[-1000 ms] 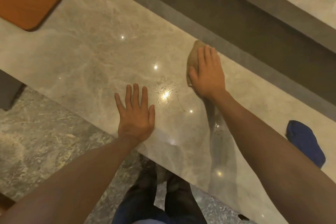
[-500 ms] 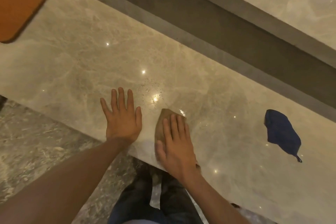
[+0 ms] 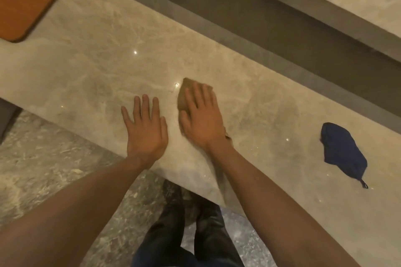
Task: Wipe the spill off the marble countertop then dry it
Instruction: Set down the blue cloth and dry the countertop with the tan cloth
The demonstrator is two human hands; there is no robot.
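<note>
Marble countertop [image 3: 91, 67] carried two cloths and one orange board [image 3: 23, 0]. I pressed my right hand [image 3: 202, 120], fingers together, flat on the brown cloth [image 3: 184, 97]; my left hand [image 3: 146, 131] lay flat, fingers spread. One blue cloth [image 3: 342, 151] sat well apart, rightward.

Warm, dim overhead lighting. Small specular glints dot the polished marble countertop [image 3: 91, 76], which faintly mirrors the right forearm. Soft shadows lie under both hands. Slight motion blur throughout; wide-angle distortion bends the frame edges.

Orange board [image 3: 23, 0] far left; patterned stone floor [image 3: 43, 175] below.
</note>
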